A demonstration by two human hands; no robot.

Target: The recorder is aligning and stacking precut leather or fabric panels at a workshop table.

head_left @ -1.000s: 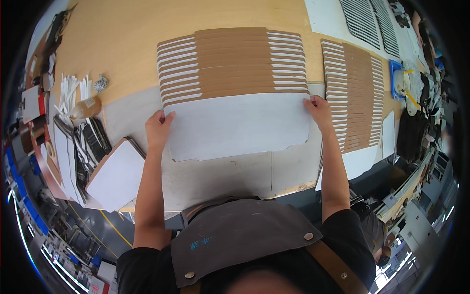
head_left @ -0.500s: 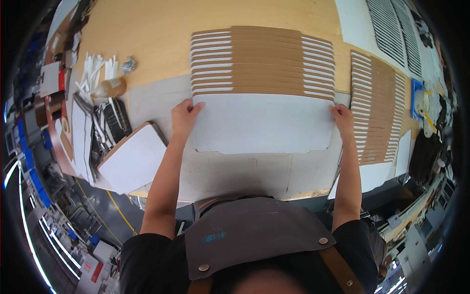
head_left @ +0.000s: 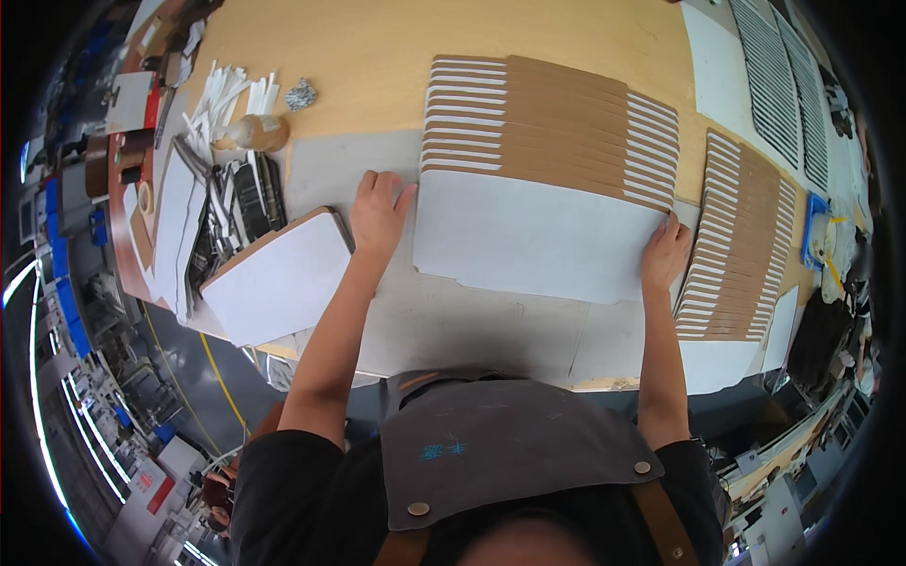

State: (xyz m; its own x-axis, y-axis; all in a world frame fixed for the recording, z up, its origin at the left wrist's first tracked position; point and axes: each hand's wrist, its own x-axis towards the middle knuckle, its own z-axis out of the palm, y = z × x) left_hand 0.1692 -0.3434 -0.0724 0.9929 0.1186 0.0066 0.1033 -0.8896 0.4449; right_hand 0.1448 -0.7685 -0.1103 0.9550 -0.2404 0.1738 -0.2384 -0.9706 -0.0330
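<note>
A large white-faced panel lies at the near end of a row of overlapping panels, whose brown middles and white side strips show one behind another. My right hand is at the panel's right edge near its upper corner, fingers bent against it and apparently pinching it. Just off the left edge is my left hand, its thumb and fingers apart with nothing between them. Close to my left forearm rests a smaller white board with a brown edge.
A second row of overlapping panels lies to the right. At left are white strips, a brownish bottle, a crumpled silvery ball and dark pieces. Striped panels stand far right, near a blue tray.
My left hand has come off the panel's left edge and its fingers have spread. My right hand remains at the right edge, slightly lower. The whole view has shifted and turned a little.
</note>
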